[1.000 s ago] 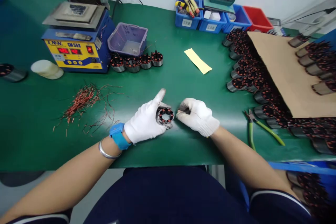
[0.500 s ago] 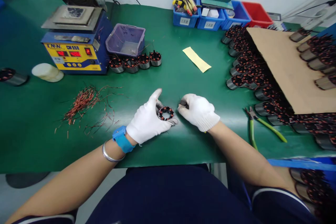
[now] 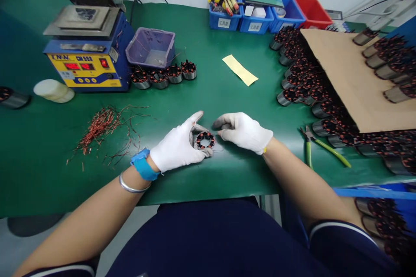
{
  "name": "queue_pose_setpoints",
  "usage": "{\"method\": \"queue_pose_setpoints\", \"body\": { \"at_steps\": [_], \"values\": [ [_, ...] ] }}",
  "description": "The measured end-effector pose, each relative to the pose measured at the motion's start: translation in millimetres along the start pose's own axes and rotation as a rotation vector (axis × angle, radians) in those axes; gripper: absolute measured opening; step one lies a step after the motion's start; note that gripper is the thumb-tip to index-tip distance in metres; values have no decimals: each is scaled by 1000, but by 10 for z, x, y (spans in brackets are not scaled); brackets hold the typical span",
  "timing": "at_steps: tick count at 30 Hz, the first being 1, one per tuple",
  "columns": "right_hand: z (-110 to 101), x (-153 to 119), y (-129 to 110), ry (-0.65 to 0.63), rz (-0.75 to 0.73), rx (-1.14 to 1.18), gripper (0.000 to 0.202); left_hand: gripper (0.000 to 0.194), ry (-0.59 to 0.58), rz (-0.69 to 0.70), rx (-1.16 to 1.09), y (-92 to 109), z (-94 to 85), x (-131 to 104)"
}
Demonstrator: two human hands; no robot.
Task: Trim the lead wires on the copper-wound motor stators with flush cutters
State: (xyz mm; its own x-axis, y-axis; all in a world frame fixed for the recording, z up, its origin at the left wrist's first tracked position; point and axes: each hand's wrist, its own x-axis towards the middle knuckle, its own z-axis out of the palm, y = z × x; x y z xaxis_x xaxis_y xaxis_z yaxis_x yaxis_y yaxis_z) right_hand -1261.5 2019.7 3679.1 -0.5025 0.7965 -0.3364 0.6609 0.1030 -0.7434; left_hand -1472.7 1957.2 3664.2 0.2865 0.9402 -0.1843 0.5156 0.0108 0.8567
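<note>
A round motor stator (image 3: 205,140) with copper windings and a hollow centre is held near the table's front edge. My left hand (image 3: 182,143), in a white glove with grey fingertips, wraps round its left side, thumb pointing up and away. Thin wire ends stick out beside it. Just to the right, my right hand (image 3: 242,130), gloved the same way, has its fingers curled close to the stator. Whether a thin wire lies between those fingertips is too small to tell.
Left: loose copper wire bits (image 3: 100,127), a blue-yellow device (image 3: 87,67), a white round block (image 3: 53,91), a purple bin (image 3: 151,47) with several stators before it. Yellow paper strip (image 3: 239,70) ahead. Right: green-handled cutters (image 3: 308,149), many stators, cardboard (image 3: 351,91). Blue bins (image 3: 224,21) stand behind.
The fingers of my right hand have shifted slightly left and stretched a little toward the stator. The stator's open face shows more fully in my left hand. The whole view has shifted slightly.
</note>
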Motion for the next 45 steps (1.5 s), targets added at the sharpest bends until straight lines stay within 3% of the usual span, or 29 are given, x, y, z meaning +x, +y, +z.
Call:
{"method": "queue_pose_setpoints", "body": {
  "at_steps": [3,7,13,22,26,29,32,36,40,45],
  "values": [
    [-31,-129,-5,99,7,-267,38,103,10,10,-11,-36,6,-3],
    [77,-231,-45,85,-173,-181,71,102,15,27,-53,-59,-14,-1],
    [203,-249,-108,141,-397,-569,70,100,12,-42,-3,-6,-54,2],
    [324,-226,-114,163,-393,-731,65,96,31,-15,49,27,-64,9],
    [236,-250,-112,195,-241,-734,68,94,71,24,60,-42,-42,1],
    [162,-259,-83,192,-159,-564,71,96,98,40,16,-132,-2,-11],
    [196,-231,-72,164,-274,-449,75,97,100,76,-22,-185,21,-20],
    [330,-151,-85,177,-417,-573,71,93,120,128,-4,-173,15,-17],
    [376,-105,-97,186,-448,-716,64,89,100,128,40,-115,-3,-14],
    [269,-147,-86,177,-400,-730,64,85,75,111,30,-75,-16,-21]
  ]
}}
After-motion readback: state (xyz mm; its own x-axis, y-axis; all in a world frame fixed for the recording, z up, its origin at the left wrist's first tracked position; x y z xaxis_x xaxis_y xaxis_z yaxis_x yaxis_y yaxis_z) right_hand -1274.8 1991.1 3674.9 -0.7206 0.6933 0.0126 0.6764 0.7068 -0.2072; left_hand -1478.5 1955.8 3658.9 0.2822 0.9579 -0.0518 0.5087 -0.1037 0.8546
